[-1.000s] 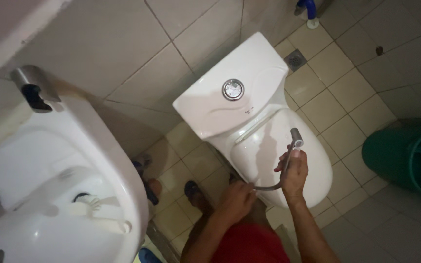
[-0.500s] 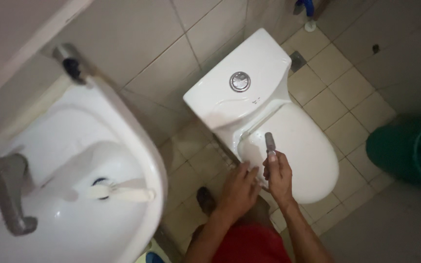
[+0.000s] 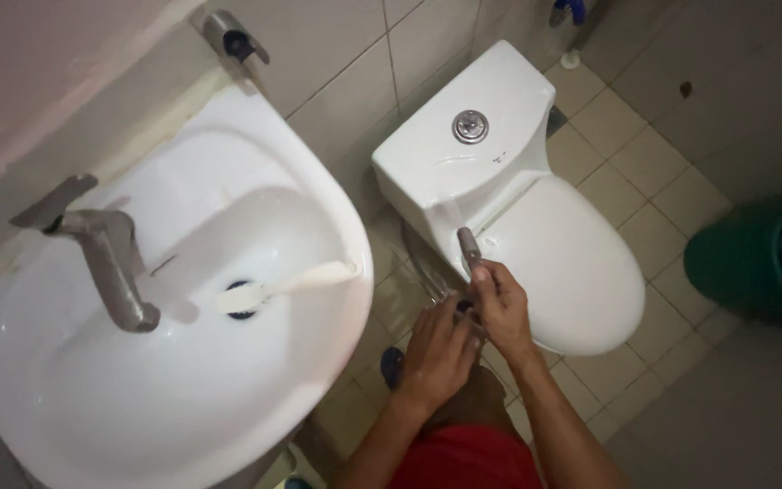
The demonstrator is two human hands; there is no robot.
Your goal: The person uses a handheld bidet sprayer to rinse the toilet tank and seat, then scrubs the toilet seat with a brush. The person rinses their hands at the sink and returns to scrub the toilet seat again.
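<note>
In the middle of the frame I see the spray nozzle (image 3: 469,244), grey metal, sticking up out of my right hand (image 3: 502,306) and pointing to the toilet tank (image 3: 463,136). The right hand is closed as a fist around the nozzle handle. My left hand (image 3: 439,351) sits just below and left of it, fingers half curled, touching the right hand; I cannot tell if it grips the hose. The closed toilet lid (image 3: 572,263) lies to the right, the white sink (image 3: 165,398) fills the left side.
</note>
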